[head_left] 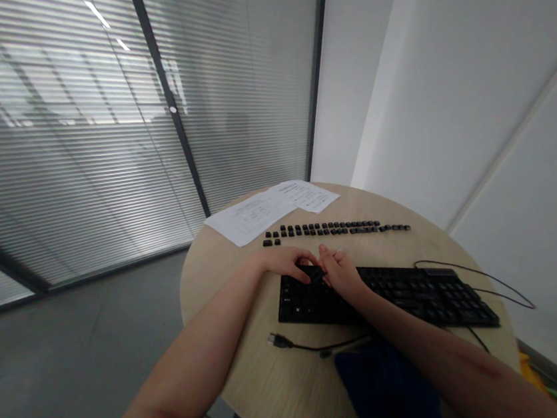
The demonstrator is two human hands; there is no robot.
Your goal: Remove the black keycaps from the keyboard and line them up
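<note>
A black keyboard (408,288) lies at a slant on the round table. Over its left part, my left hand (289,261) is bent, with the thumb low on the keys and the fingers curled towards the other hand. My right hand (341,274) is closed close beside it, its fingertips meeting those of my left hand. A thin dark piece shows between the hands, too small to name; what each one holds is hidden. Beyond them, loose black keycaps (331,228) are laid out in rows.
White printed sheets (259,212) lie at the far side of the round wooden table (258,386). A USB plug (279,340) on a black cable lies in front of the keyboard, near a dark blue cloth-like item (389,384). More cable (500,279) loops past the right edge.
</note>
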